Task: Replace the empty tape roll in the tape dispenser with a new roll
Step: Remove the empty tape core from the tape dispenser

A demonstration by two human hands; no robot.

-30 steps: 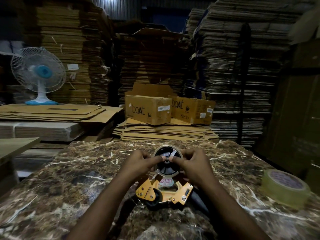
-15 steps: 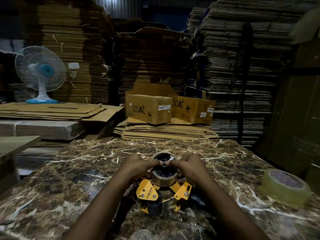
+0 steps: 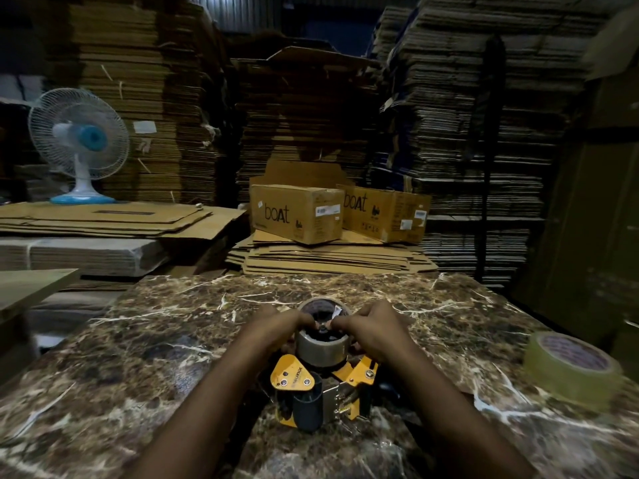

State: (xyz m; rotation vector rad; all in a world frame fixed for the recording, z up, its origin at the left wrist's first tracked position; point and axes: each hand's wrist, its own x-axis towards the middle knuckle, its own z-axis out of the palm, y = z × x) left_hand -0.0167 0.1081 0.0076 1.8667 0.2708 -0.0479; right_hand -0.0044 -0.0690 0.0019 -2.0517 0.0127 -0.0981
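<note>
Fingers (image 3: 307,321) of both hands pinch one roll (image 3: 323,347) on dispenser (image 3: 304,382); second roll (image 3: 572,366) apart.

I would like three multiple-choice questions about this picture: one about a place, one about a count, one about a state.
1. Where does the new tape roll lie?
A. on the marble table, right of the dispenser
B. on a boAt box
C. beside the fan

2. How many boAt boxes stand behind the table?
A. one
B. two
C. four

3. What is the state of the tape dispenser?
A. it lies untouched
B. it hangs from a stack
C. both hands work at the empty roll on it

Answers:
1 A, the roll rests on the marble far to the right.
2 B, two printed cartons stand side by side.
3 C, the left hand and right hand pinch at the empty roll.
</note>
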